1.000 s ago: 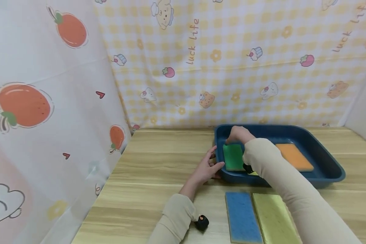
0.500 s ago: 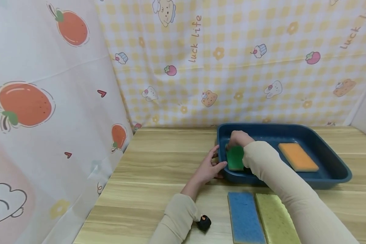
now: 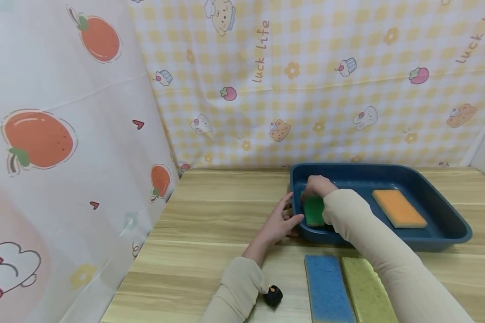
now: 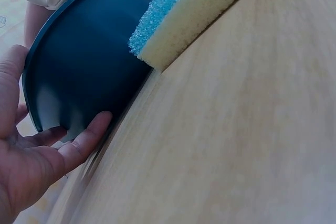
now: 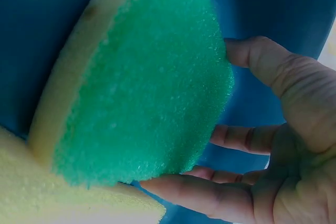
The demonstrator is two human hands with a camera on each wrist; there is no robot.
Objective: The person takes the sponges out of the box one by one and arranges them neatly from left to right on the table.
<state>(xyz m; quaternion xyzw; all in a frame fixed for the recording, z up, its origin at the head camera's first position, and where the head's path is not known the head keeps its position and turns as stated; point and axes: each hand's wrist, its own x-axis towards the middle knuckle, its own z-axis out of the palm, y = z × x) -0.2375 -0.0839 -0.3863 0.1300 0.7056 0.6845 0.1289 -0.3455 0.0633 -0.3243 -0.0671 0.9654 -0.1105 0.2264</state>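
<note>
My left hand (image 3: 277, 225) holds the left end of a dark blue baking pan (image 3: 368, 176). In the left wrist view its thumb lies at the rim and its fingers curve against the outer wall. Inside the pan, my right hand (image 3: 318, 186) pinches a green-topped scouring sponge (image 3: 314, 211) by its edges, thumb on one side and fingers on the other. The right wrist view shows that sponge (image 5: 147, 87) tilted, one corner overlapping a yellow sponge (image 5: 79, 198). An orange sponge (image 3: 399, 208) lies flat toward the pan's right.
A blue sponge (image 3: 330, 287) and a yellow-green sponge (image 3: 365, 287) lie side by side on the wooden table (image 3: 194, 224) before the pan. Patterned cloth (image 3: 234, 112) hangs behind. A black wrist device (image 3: 272, 296) is at the left cuff.
The head view has shifted, so everything sits slightly farther right. My right hand has moved a little with the green sponge, which shows narrower. The yellow patch below it is now hidden.
</note>
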